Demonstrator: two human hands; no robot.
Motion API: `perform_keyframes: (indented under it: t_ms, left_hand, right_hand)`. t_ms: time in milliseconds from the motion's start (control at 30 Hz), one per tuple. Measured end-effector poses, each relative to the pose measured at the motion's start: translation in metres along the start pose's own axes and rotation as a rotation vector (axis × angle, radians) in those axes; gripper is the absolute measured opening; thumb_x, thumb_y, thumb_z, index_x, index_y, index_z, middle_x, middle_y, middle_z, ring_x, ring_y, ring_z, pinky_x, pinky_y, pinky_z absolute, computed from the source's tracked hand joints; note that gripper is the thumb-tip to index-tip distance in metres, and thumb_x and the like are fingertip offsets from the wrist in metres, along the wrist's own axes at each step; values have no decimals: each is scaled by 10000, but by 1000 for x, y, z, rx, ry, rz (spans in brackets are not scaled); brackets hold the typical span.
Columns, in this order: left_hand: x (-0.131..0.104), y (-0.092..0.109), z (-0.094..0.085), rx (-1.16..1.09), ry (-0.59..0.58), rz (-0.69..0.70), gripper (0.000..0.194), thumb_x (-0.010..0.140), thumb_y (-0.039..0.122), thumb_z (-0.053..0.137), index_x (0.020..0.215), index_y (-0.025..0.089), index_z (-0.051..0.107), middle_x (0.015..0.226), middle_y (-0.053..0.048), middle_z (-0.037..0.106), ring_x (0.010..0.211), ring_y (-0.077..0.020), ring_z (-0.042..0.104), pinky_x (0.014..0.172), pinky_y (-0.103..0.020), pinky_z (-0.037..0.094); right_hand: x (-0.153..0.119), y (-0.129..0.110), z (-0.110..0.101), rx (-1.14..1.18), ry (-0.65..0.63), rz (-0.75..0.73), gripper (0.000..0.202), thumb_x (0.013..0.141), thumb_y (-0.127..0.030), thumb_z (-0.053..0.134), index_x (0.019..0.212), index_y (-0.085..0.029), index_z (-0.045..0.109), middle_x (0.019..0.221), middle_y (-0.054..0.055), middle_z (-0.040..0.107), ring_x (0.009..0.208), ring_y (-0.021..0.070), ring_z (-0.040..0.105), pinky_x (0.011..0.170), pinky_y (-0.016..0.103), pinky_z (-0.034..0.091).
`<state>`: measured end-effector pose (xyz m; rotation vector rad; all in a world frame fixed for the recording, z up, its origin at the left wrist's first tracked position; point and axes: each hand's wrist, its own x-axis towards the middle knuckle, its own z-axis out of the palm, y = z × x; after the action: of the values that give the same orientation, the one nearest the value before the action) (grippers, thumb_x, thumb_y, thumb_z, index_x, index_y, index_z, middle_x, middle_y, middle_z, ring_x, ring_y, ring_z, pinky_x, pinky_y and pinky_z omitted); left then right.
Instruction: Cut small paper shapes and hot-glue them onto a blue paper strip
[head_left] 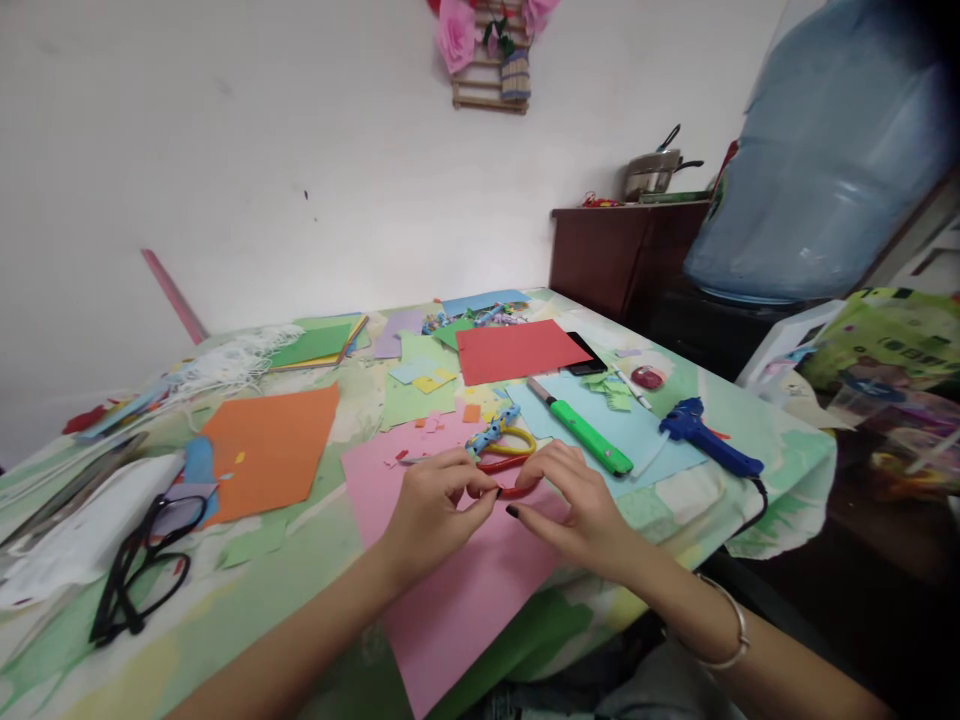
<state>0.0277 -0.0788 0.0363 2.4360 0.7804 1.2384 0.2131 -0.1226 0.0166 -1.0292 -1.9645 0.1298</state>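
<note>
Both hands are over a pink sheet (457,620) near the front of the table. My left hand (439,505) is closed, thumb and index fingertip pressed together; whatever is between them is too small to make out. Close on its right, my right hand (574,505) has its thumb and index finger apart, with nothing visible between them. Just behind the hands lie scissors with yellow and red handles (521,438), partly hidden by the fingers, and a small blue and yellow piece (493,428) rests against them. Small red and pink scraps (431,422) are scattered at the sheet's back edge.
Right of the hands are a green lighter-like tool (592,438) and a blue glue gun (709,440) with its cord. Behind lie a red sheet (517,350) and a phone (589,352). On the left are an orange sheet (270,455), black glasses (146,570) and white strings (232,365).
</note>
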Motion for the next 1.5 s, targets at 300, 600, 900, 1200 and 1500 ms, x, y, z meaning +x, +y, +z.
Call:
perform_keyframes:
  t_ms: [300, 600, 900, 1200, 1500]
  left_hand:
    - [6, -1, 0, -50, -46, -74, 118, 681, 78, 645, 660, 171, 715, 559, 10, 570, 480, -70, 467, 437, -175, 361]
    - [27, -32, -7, -31, -27, -211, 183, 711, 235, 656, 881, 179, 693, 719, -18, 624, 550, -89, 499, 480, -196, 420]
    - [41, -73, 25, -85, -198, -426, 419, 567, 138, 647, 975, 182, 565, 1042, -77, 584, 799, -175, 606, 646, -296, 521]
    - [37, -71, 21, -292, -66, -530, 272, 611, 161, 639, 876, 162, 579, 928, -66, 651, 832, -184, 616, 700, -311, 506]
    - [34, -50, 3, -544, -43, -520, 243, 632, 192, 643, 856, 153, 558, 1028, -89, 630, 902, -188, 615, 677, -273, 502]
  right_hand:
    - [7, 1, 6, 20, 23, -9, 72, 825, -131, 510, 812, -197, 535, 748, 25, 578, 771, 181, 519, 731, 338, 363]
    - [30, 27, 11, 565, 60, 549, 37, 706, -198, 589, 689, -166, 578, 663, -5, 568, 624, 129, 487, 603, 260, 354]
    - [52, 47, 21, 772, 87, 713, 40, 599, -178, 581, 617, -164, 548, 552, -53, 509, 496, 75, 385, 495, 229, 266]
    - [63, 45, 38, 855, 96, 665, 23, 620, -180, 565, 619, -165, 549, 456, -73, 443, 435, 69, 346, 460, 228, 241]
    - [63, 37, 41, 911, 207, 552, 73, 653, -214, 623, 662, -175, 562, 623, -34, 542, 574, 98, 486, 567, 233, 380]
